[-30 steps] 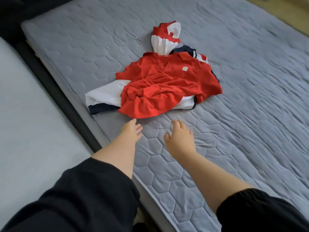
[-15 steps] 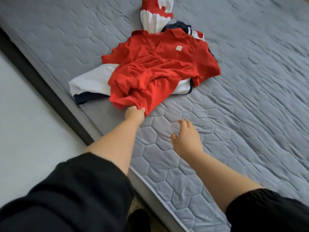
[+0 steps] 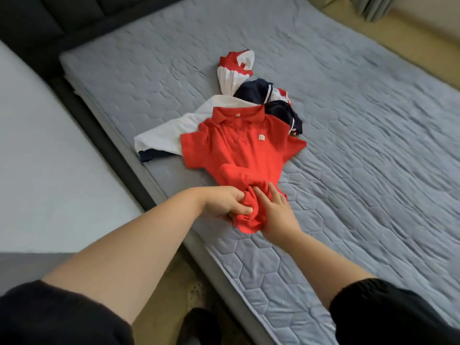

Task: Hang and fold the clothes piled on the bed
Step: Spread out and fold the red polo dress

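A red polo shirt [image 3: 239,148] with a small white chest badge lies on the grey quilted mattress [image 3: 361,170], collar away from me. My left hand [image 3: 224,201] grips the bunched bottom hem of the shirt. My right hand [image 3: 276,212] rests on the same bunched hem just to the right, its fingers reaching into the cloth. Behind the red shirt lie a white garment with a navy edge [image 3: 171,130], a navy piece [image 3: 276,103] and a red-and-white piece [image 3: 236,68].
The mattress edge runs diagonally from upper left to lower right. A dark bed frame [image 3: 99,125] and a light grey surface [image 3: 37,158] lie to the left. A dark headboard [image 3: 62,21] is at the top left, with beige floor [image 3: 410,41] at the top right.
My left hand has pulled the red shirt's hem toward me, dragging the shirt off the pile and straightening it. My right hand moved left from the bare mattress onto the hem.
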Tool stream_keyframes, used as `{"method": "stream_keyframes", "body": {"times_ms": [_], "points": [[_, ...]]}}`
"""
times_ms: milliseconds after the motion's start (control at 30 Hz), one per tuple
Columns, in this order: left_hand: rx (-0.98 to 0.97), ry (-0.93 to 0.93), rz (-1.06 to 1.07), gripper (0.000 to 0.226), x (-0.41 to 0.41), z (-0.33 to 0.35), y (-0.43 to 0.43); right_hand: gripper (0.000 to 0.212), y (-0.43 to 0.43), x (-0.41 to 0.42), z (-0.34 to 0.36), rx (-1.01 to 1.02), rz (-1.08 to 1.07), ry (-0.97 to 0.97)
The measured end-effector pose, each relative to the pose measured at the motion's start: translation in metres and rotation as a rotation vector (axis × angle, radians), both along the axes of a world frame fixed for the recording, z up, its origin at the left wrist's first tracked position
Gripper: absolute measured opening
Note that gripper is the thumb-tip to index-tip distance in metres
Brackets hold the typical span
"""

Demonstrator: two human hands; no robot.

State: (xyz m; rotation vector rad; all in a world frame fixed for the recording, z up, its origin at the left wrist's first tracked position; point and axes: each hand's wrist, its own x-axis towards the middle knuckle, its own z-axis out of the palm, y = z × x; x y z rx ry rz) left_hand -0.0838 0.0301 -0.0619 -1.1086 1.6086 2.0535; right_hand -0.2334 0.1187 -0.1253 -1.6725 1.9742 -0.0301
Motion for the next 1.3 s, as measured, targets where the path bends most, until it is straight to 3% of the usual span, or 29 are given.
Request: {"method": "stream_keyframes", "body": {"times_ms": [100, 200, 367, 567, 667, 733, 800, 900, 1067, 1167, 1233, 1300], "points": [[0.051, 0.025, -0.074, 0.019, 0.014, 0.037, 0.028, 0.05, 0.019, 0.009, 0.027, -0.083, 0.016, -0.03], [-0.013, -0.05, -0.017, 0.009, 0.032, 0.066, 0.059, 0.018, 0.041, 0.019, 0.062, -0.129, -0.038, -0.152], [-0.27, -0.303, -0.073, 0.007, 0.069, 0.111, 0.108, 0.035, 0.079, 0.023, 0.122, -0.238, -0.208, -0.319], [-0.41, -0.316, 0.191, 0.01, 0.103, 0.167, 0.165, 0.035, 0.107, 0.048, 0.197, -0.326, -0.325, -0.496], [-0.463, -0.198, 0.311, 0.059, 0.116, 0.186, 0.201, 0.049, 0.129, 0.069, 0.237, -0.343, -0.313, -0.599], [-0.441, -0.002, 0.375, 0.068, 0.123, 0.201, 0.239, 0.048, 0.153, 0.086, 0.263, -0.334, -0.23, -0.707], [-0.407, 0.17, 0.428, 0.058, 0.129, 0.218, 0.283, 0.043, 0.183, 0.104, 0.288, -0.327, -0.159, -0.755], [-0.426, 0.266, 0.548, 0.044, 0.139, 0.235, 0.35, 0.043, 0.228, 0.13, 0.319, -0.356, -0.129, -0.792], [-0.55, 0.076, 0.8, 0.025, 0.155, 0.259, 0.43, 0.045, 0.306, 0.155, 0.355, -0.39, -0.111, -0.814], [-0.564, 0.065, 0.868, 0.024, 0.158, 0.285, 0.461, 0.039, 0.34, 0.146, 0.375, -0.226, -0.172, -1.049], [-0.573, 0.102, 0.918, 0.027, 0.156, 0.3, 0.476, 0.045, 0.357, 0.133, 0.382, -0.075, -0.184, -1.257], [-0.591, 0.135, 0.983, 0.026, 0.147, 0.315, 0.491, 0.052, 0.376, 0.116, 0.379, 0.052, -0.129, -1.335]]}}
